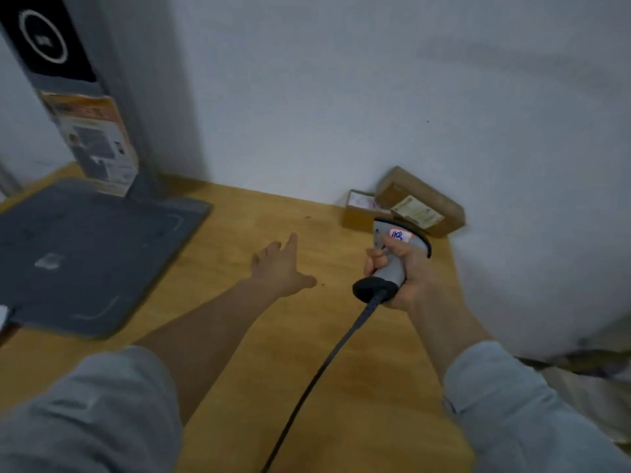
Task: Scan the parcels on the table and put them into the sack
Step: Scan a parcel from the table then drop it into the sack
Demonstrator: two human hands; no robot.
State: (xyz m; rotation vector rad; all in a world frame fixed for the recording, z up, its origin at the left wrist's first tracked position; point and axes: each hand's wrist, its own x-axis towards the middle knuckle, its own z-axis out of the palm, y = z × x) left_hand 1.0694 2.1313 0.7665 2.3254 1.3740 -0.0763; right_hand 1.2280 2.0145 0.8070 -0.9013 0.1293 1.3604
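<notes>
R hand [415, 268] grips scanner [391, 273], parcels [420, 203] just beyond; L hand [278, 268] spread.

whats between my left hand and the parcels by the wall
Head view: only bare wooden table lies between the left hand and the two parcels. The scanner, gripped in the right hand, sits right of that stretch.

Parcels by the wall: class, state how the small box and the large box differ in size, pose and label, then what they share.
Size: the large box is longer than the small box. Pose: the small box sits flat; the large box is tilted, leaning on it. Label: the small box's looks pinkish, the large box's yellowish. Both are brown cardboard, beside the wall.
</notes>
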